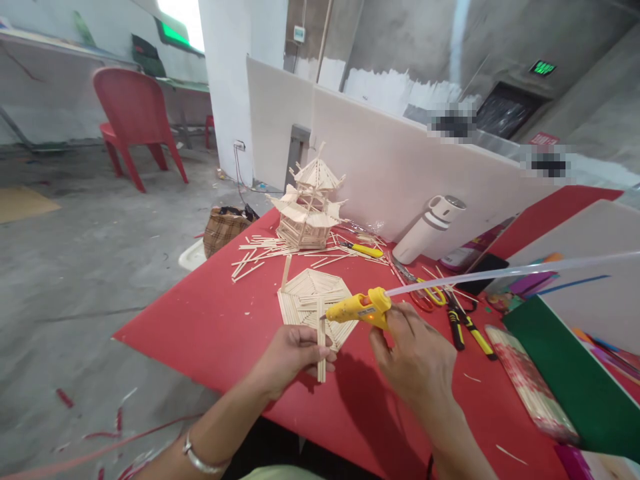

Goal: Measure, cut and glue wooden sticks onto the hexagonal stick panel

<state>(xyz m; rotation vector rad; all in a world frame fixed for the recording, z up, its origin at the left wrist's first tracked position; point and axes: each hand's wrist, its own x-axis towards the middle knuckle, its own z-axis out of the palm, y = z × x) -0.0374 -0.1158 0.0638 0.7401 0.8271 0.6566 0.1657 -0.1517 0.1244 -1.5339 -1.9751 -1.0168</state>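
Observation:
Between the thumb and fingers of my left hand (295,353) is a short row of wooden sticks (321,365), held upright side by side. My right hand (420,350) grips a yellow hot glue gun (363,307), with a long clear glue stick (500,273) out of its back. The gun's nozzle is at the sticks; I cannot tell whether it touches them. Under and behind them lies an eight-sided-looking panel of wooden sticks (290,310), with loose sticks on top. Farther back stands a small pagoda model (310,213) of the same sticks.
Loose sticks (250,257) surround the model on the red table (200,333). A yellow cutter (365,251), scissors (433,293), black-yellow pliers (465,327) and a white bottle (425,230) lie or stand to the right. A packet of sticks (530,380) lies near a green box (565,373).

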